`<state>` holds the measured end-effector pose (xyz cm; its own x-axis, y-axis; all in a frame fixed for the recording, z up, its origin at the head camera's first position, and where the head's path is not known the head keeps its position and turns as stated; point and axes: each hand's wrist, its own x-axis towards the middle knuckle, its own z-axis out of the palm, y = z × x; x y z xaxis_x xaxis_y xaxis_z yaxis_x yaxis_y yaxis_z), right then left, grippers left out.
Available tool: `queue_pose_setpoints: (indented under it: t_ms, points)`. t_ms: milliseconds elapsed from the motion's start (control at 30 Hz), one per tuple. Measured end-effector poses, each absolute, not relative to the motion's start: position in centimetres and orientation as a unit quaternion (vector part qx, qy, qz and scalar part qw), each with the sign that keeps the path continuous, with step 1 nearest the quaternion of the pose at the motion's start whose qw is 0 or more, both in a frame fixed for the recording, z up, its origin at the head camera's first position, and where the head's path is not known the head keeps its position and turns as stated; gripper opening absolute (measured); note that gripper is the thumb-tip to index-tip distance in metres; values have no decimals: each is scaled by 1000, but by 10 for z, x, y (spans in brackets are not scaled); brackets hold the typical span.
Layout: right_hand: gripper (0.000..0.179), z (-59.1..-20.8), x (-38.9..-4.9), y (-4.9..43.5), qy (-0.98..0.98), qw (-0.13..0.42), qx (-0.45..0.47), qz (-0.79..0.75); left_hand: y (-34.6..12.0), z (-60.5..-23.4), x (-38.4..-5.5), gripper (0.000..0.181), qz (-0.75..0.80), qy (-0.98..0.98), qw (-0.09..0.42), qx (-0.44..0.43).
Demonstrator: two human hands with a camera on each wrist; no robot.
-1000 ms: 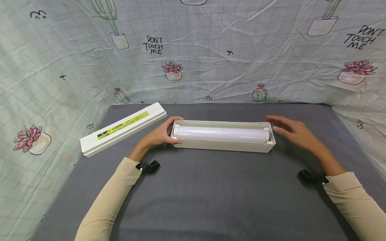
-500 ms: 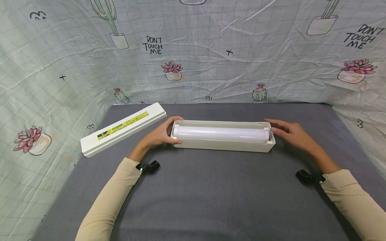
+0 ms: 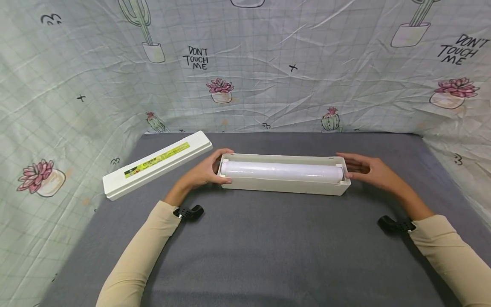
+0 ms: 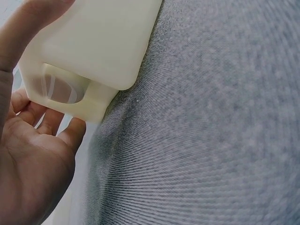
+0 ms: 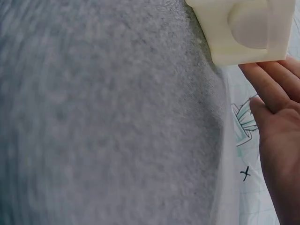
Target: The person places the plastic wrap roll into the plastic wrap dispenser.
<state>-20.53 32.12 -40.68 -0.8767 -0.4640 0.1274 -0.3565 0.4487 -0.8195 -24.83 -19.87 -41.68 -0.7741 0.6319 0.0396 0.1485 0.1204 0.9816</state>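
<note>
A long white plastic wrap dispenser box (image 3: 284, 184), without its lid, lies on the table with a shiny whitish roll of plastic wrap (image 3: 281, 169) inside. My left hand (image 3: 205, 169) grips its left end, thumb on the front wall and fingers behind. At the opposite end, my right hand (image 3: 374, 170) holds the right corner, its thumb at the front and its fingers reaching behind. The left wrist view shows the box's end wall (image 4: 65, 86) with a rounded opening. In the right wrist view, fingers (image 5: 269, 84) touch the back of the box; the thumb is out of frame.
The white lid (image 3: 157, 164), with a yellow-green label, lies slanted to the left of the box. Grey cloth (image 3: 268, 247) covers the table. A printed curtain (image 3: 253, 76) hangs behind and at both sides.
My right hand has moved left onto the box's right end, its thumb coming down to the corner. The left hand, box and lid stay in place.
</note>
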Motion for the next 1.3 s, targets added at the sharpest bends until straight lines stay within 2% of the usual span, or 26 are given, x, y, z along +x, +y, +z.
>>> queue_pose_setpoints:
  t_ms: [300,433,600,900,1133,1300]
  points:
    - [89,-407,-206,321,818,102,-303,-478,-198,-417,-248,91,606,720,197,273]
    - [95,-408,-208,317,804,120,-312,-492,-198,-417,-248,91,608,719,198,272]
    - [94,-409,-210,313,809,133,-298,-490,-197,-416,-248,90,609,718,200,271]
    - [87,-411,-213,313,816,125,-292,-483,-200,-412,-248,95,583,734,206,281]
    - [85,-413,-214,314,819,115,-281,-487,-208,-410,-243,120,530,759,190,325]
    - [85,-412,-213,314,823,116,-267,-488,-220,-407,-239,127,508,775,178,331]
